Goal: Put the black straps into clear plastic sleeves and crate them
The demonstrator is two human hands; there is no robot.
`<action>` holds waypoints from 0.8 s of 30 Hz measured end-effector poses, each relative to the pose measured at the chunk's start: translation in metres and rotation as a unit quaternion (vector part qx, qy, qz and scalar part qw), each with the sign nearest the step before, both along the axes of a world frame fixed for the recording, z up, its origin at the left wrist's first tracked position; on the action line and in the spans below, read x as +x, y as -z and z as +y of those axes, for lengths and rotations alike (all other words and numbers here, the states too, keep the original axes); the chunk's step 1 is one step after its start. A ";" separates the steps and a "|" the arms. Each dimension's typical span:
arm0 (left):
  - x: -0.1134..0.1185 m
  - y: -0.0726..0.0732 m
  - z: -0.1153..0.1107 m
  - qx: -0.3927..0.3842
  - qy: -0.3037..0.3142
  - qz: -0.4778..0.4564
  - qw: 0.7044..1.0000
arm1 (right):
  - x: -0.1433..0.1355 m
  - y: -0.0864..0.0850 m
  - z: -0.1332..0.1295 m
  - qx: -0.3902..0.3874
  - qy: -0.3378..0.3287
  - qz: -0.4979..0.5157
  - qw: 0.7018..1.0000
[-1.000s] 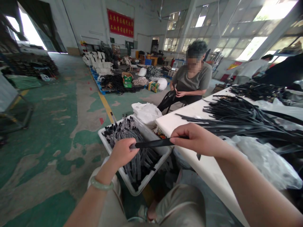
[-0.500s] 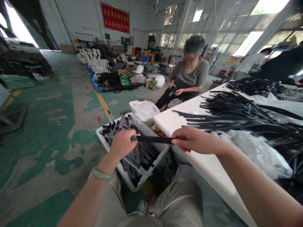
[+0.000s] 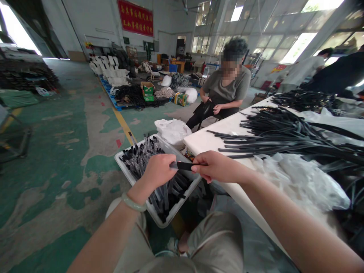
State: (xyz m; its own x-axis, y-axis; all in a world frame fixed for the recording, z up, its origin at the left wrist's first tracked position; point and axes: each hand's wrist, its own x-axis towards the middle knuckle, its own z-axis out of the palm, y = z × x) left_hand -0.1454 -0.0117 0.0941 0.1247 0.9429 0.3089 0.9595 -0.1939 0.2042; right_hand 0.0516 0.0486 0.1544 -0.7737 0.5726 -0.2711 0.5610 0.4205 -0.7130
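A black strap (image 3: 185, 166) is stretched between my two hands over the white crate. My left hand (image 3: 161, 167), a pale green bangle on its wrist, is closed around the strap's left end, where a bit of clear plastic film shows. My right hand (image 3: 213, 166) pinches the strap farther right, with a short end showing past the fingers. Below lies the white plastic crate (image 3: 165, 224), full of black strips in clear sleeves (image 3: 162, 195).
A white table (image 3: 199, 141) on my right bears loose black straps (image 3: 273, 142) and crumpled clear plastic bags (image 3: 304, 182). A white bag (image 3: 173, 131) sits behind the crate. Beyond the table corner a seated co-worker (image 3: 227, 85) handles something black.
My hands have come closer together, the left moving right and the right moving left, so less strap shows between them. The co-worker's hands have shifted a little.
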 end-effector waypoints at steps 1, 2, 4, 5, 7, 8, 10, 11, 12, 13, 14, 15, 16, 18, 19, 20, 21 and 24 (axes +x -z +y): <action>0.001 0.001 0.001 -0.003 0.006 0.003 1.000 | -0.002 0.000 -0.001 -0.006 0.015 -0.001 1.000; 0.004 0.002 0.003 -0.006 0.015 0.006 1.000 | -0.006 0.001 -0.002 -0.007 0.030 -0.005 0.999; 0.009 0.005 0.008 -0.012 0.030 0.010 0.999 | -0.018 0.002 -0.005 0.011 0.045 -0.017 0.999; 0.009 0.007 0.011 -0.014 0.035 0.012 0.999 | -0.026 0.003 -0.005 0.029 0.043 -0.020 0.998; 0.004 0.006 0.019 -0.013 0.035 0.014 0.999 | -0.044 0.006 -0.001 0.065 0.033 -0.010 0.997; -0.002 0.005 0.023 -0.009 0.032 0.015 0.999 | -0.054 0.007 0.003 0.080 0.035 0.003 0.996; -0.022 -0.001 0.029 0.021 0.009 0.016 1.000 | -0.080 0.009 0.018 0.117 0.063 0.040 0.990; -0.033 -0.005 0.030 0.048 -0.014 0.015 0.999 | -0.093 0.009 0.026 0.138 0.084 0.064 0.985; -0.045 -0.009 0.029 0.080 -0.044 0.010 0.996 | -0.107 0.008 0.035 0.156 0.106 0.091 0.978; -0.056 -0.013 0.026 0.114 -0.077 -0.001 0.990 | -0.120 0.007 0.044 0.168 0.125 0.119 0.970; -0.067 -0.015 0.021 0.146 -0.110 -0.015 0.983 | -0.131 0.006 0.052 0.175 0.142 0.148 0.963; -0.076 -0.017 0.013 0.172 -0.138 -0.033 0.975 | -0.139 0.005 0.058 0.176 0.155 0.176 0.956; -0.085 -0.017 0.005 0.188 -0.161 -0.053 0.967 | -0.144 0.006 0.061 0.174 0.165 0.202 0.950; -0.098 -0.009 -0.015 0.192 -0.196 -0.088 0.958 | -0.146 0.013 0.059 0.162 0.182 0.240 0.940; -0.103 -0.001 -0.025 0.176 -0.214 -0.105 0.955 | -0.144 0.022 0.053 0.153 0.189 0.248 0.938; -0.108 0.010 -0.035 0.152 -0.229 -0.124 0.954 | -0.139 0.034 0.044 0.142 0.197 0.248 0.938; -0.113 0.024 -0.043 0.117 -0.241 -0.144 0.953 | -0.133 0.050 0.033 0.128 0.204 0.240 0.941; -0.127 0.084 -0.061 0.039 -0.267 -0.200 0.942 | -0.103 0.104 -0.002 0.081 0.221 0.177 0.956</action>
